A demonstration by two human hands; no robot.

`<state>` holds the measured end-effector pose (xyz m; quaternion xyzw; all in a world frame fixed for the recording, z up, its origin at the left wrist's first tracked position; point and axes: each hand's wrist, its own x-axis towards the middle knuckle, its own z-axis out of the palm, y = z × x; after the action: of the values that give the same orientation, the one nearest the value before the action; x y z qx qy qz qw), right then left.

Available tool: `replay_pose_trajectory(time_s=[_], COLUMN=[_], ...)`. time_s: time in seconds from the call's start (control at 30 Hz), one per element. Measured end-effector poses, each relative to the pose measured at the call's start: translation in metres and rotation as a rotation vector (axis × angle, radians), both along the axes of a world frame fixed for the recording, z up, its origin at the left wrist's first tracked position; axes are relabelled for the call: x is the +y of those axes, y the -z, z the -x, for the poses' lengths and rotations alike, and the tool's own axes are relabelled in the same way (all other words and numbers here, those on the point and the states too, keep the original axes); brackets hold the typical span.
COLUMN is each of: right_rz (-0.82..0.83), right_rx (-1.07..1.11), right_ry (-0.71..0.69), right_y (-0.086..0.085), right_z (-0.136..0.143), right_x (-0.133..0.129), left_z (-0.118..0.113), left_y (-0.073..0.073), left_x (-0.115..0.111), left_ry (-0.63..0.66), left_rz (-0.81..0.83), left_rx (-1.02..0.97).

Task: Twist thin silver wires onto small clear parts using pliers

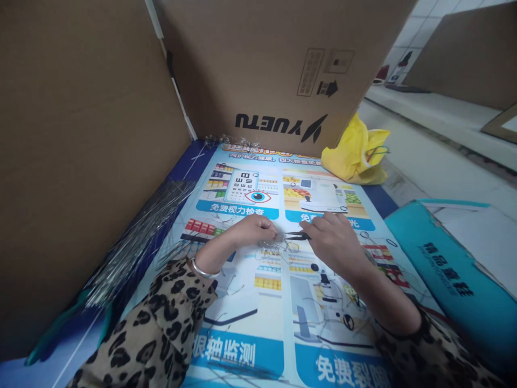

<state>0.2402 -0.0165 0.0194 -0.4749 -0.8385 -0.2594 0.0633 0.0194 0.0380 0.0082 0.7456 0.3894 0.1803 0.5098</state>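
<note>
Closed around a slim pair of dark-nosed pliers (298, 235), the right hand (335, 242) reaches in from the right, its fingers wrapped over the handles so that I see little more than the tapered jaws. Opposite them, the left hand (254, 229) pinches a small tangle of thin silvery wire (272, 242) between thumb and fingers. From my remote view, the plier tips point left and meet the tangle or come just beside it; I cannot tell which.

Both hands work above the middle of a blue-and-white printed poster (284, 302) spread over the work surface. To the left, a long bundle of straight, silvery wires (137, 248) lies slantwise, with curved green handles (60, 326) at its near end. Small bent wire pieces (230, 141) sit along the far edge, by an upright brown cardboard panel (250, 70) with black lettering that appears upside down to me. At far right I see a crumpled yellow plastic bag (351, 156); nearer, a teal cardboard box (448, 264) stands beside the poster's right edge.
</note>
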Motion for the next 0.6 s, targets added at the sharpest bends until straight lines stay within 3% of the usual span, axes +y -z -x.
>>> replay_pose_trajectory(time_s=[0.33, 0.6], right_rz=[0.08, 0.388], right_rx=[0.019, 0.149], right_ry=[0.043, 0.232], right_y=[0.004, -0.001], right_z=[0.0, 0.017], right_x=[-0.002, -0.009], left_z=[-0.002, -0.003], left_y=[0.003, 0.002], left_x=[0.0, -0.002], left_ry=[0.108, 0.16], left_rz=[-0.137, -0.176], left_rx=[0.048, 0.047])
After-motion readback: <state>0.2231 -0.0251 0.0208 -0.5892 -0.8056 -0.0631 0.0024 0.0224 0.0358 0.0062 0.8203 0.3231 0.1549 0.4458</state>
